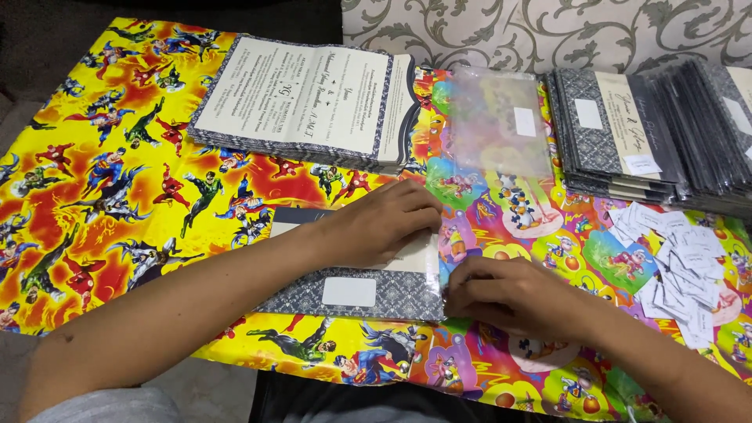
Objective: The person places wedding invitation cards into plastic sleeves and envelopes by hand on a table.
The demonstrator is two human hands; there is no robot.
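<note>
Currently both hands on one folded card (352, 282), which lies flat at the near middle of the table, inside a clear sleeve (432, 270). Card is grey-patterned with a small white label on its near half and a cream band further back.

Left hand (384, 222) lies palm-down across the card's far half, fingers curled at its right end, pressing, not closed around anything. Right hand (513, 296) sits at the card's right end, fingertips pinched together on the sleeve's edge.

Table is covered in bright cartoon wrapping paper (117, 172): yellow-red on the left, multicolour on the right.

Behind the card: stack of open cards (305, 98), cream text panels face up, grey patterned border. To its right, a pile of empty clear sleeves (497, 121) with a white sticker. Far right: two stacks of finished sleeved cards (619, 133), fanned slightly. Near right, beside the right hand: loose heap of small white labels (677, 262).

Wall behind has grey scroll-pattern wallpaper (548, 31).
</note>
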